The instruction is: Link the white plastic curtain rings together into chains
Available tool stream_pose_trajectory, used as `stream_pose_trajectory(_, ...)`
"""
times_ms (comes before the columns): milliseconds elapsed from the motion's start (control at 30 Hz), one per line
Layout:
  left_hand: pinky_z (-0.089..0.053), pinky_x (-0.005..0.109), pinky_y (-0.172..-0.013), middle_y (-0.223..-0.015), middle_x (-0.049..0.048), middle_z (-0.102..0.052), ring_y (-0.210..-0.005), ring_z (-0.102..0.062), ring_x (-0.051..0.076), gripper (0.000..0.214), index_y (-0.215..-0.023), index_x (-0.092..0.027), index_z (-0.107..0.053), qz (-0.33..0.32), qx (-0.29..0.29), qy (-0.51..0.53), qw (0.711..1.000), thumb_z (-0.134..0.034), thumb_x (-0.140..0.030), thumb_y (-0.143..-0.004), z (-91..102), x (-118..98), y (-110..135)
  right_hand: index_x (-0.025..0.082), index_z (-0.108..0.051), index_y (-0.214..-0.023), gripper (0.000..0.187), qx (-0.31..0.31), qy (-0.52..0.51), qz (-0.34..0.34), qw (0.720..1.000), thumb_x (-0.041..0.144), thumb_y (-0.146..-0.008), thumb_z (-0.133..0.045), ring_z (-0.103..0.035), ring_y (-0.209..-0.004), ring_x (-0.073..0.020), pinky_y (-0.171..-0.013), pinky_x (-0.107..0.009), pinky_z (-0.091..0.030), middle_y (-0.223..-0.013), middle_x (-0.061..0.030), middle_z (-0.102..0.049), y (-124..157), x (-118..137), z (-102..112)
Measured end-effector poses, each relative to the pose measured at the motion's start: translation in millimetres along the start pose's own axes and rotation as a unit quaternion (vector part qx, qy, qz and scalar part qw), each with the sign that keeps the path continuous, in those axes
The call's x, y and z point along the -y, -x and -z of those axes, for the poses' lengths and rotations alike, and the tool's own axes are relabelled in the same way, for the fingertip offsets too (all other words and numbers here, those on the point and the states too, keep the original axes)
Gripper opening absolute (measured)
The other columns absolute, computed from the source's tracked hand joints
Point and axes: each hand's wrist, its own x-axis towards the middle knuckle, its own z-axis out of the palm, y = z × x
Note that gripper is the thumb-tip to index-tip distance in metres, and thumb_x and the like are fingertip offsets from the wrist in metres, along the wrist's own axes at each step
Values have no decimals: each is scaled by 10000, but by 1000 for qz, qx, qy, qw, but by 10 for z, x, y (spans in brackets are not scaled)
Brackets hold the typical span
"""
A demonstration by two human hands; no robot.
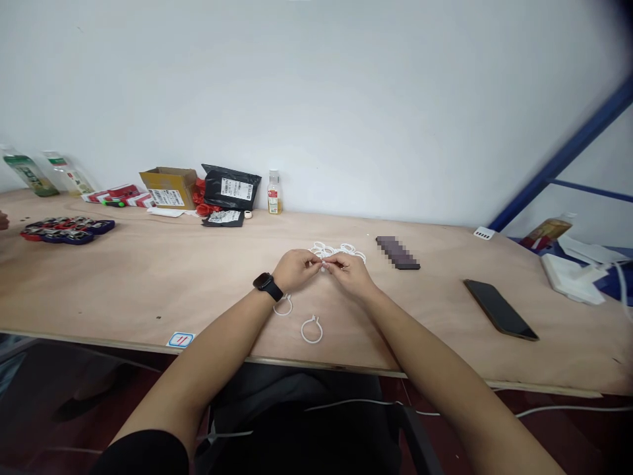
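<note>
My left hand [295,269], with a black watch on its wrist, and my right hand [352,274] meet over the table. The thumb and fingertips of each are pinched together on a small white plastic ring [323,265], mostly hidden by the fingers. Just behind the hands lies a pile of white plastic rings [349,248], partly covered by them. Nearer to me, one open-ended ring [312,330] lies flat with its two small tabs pointing away. Another ring [283,306] rests beside my left wrist, partly hidden behind it.
A dark pixelated object [398,253] and a phone [500,309] lie to the right. Along the wall stand a cardboard box [171,188], black parcel bags [231,188] and a small bottle [274,192]. Dark blue and red cases [66,229] lie left, near another person's hand [4,220].
</note>
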Motion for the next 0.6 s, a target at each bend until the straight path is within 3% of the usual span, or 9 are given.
stream_pose_trajectory(167,-426,228,-640,-745,19,-685,-645,-565,115,170,-790,-173,-696,-3,15,-8,1000,-553,-255,-832,-20,-27,6,223,-735,-929,177,31,16,17,999,243,-866,-571,-648,-758,-172,-710,-279,-468,-829,-28,-725,0,41,6)
stream_pose_trajectory(267,-422,235,-659,-782,21,-691,-674,-572,123,183,-834,-180,-699,7,59,-23,998,-537,-265,-831,58,-40,-16,234,-726,-948,183,15,49,24,998,246,-876,-558,-654,-814,-184,-752,-293,-474,-875,-32,-728,-13,46,9)
stream_pose_trajectory(400,-410,239,-641,-756,17,-685,-674,-582,136,170,-784,-174,-693,66,204,-63,975,-575,-295,-767,258,-27,-28,234,-707,-1015,212,-43,135,-4,990,266,-877,-550,-644,-853,-199,-817,-332,-476,-989,-58,-710,-48,-77,49)
stream_pose_trajectory(500,-382,232,-565,-698,12,-666,-629,-571,140,226,-746,-170,-658,158,337,-83,925,-634,-389,-699,409,-18,-9,220,-660,-1141,329,-53,151,-62,985,293,-824,-612,-627,-768,-176,-795,-340,-492,-1108,-73,-662,-64,-236,82)
stream_pose_trajectory(600,-381,228,-552,-785,9,-669,-676,-578,153,436,-869,-178,-640,184,383,-94,901,-732,-485,-574,527,-20,13,210,-651,-1158,378,-26,143,-83,986,314,-795,-636,-608,-730,-158,-796,-343,-495,-1163,-84,-620,-67,-329,86)
